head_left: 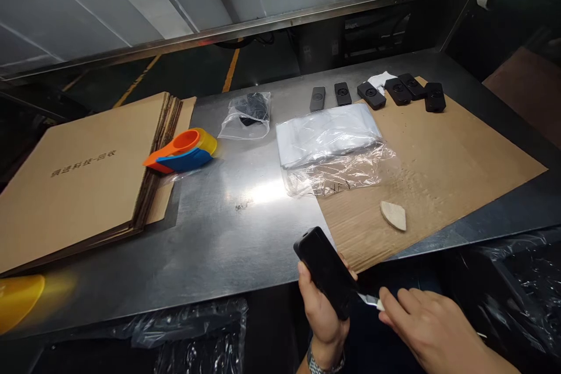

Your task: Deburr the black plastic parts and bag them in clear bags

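Observation:
My left hand (322, 315) is closed around a black rectangular device (324, 269), held tilted over the front edge of the steel table (228, 228). My right hand (432, 327) pinches a small blade (369, 301) whose tip touches the device's lower end. Several more black devices (377, 93) lie in a row at the back of the table.
A brown cardboard sheet (438, 158) covers the table's right side, with a pale wedge-shaped piece (393, 215) on it. Clear plastic bags (328, 143) lie mid-table, one bag with dark contents (248, 114) behind. An orange-blue tape dispenser (184, 152) rests beside stacked flat cartons (83, 175).

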Action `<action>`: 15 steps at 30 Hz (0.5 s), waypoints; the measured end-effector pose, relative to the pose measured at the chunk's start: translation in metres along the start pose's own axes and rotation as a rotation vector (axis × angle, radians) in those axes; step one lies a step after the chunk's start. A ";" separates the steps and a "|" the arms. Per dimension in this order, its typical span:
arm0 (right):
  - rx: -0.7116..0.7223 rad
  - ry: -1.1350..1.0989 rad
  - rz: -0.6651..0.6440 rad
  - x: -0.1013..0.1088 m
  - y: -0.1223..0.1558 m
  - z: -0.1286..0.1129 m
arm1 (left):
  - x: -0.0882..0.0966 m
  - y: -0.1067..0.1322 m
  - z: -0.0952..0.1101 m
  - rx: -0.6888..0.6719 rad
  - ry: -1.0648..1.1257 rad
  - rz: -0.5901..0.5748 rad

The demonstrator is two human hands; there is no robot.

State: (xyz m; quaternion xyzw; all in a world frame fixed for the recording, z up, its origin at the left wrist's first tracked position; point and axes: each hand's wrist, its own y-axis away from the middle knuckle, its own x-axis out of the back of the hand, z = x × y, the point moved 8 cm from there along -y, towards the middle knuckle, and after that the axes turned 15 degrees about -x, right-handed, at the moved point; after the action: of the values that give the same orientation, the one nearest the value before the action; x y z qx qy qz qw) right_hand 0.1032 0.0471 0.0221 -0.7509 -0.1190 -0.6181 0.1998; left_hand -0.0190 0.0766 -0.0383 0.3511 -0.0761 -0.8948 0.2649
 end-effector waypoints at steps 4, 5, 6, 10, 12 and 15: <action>-0.015 -0.089 -0.020 0.002 -0.003 0.007 | 0.002 -0.001 -0.006 0.116 0.004 0.008; -0.028 -0.132 -0.049 0.001 -0.004 0.009 | 0.002 -0.002 -0.007 0.140 -0.002 0.006; -0.040 -0.173 -0.092 -0.001 -0.005 0.010 | 0.002 -0.002 -0.008 0.156 -0.013 0.002; -0.045 -0.204 -0.258 -0.009 -0.006 0.010 | 0.002 -0.002 -0.010 0.189 -0.072 -0.019; -0.032 -0.171 -0.287 -0.011 -0.006 0.008 | 0.002 -0.002 -0.012 0.211 -0.088 -0.024; -0.021 -0.132 -0.324 -0.016 -0.005 0.006 | 0.001 0.000 -0.015 0.242 -0.106 -0.034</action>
State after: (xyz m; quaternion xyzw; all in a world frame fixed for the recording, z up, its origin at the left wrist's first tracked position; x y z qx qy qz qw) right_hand 0.1034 0.0553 0.0059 -0.7627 -0.2451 -0.5929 0.0814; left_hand -0.0101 0.0769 -0.0498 0.3340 -0.1914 -0.9008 0.2010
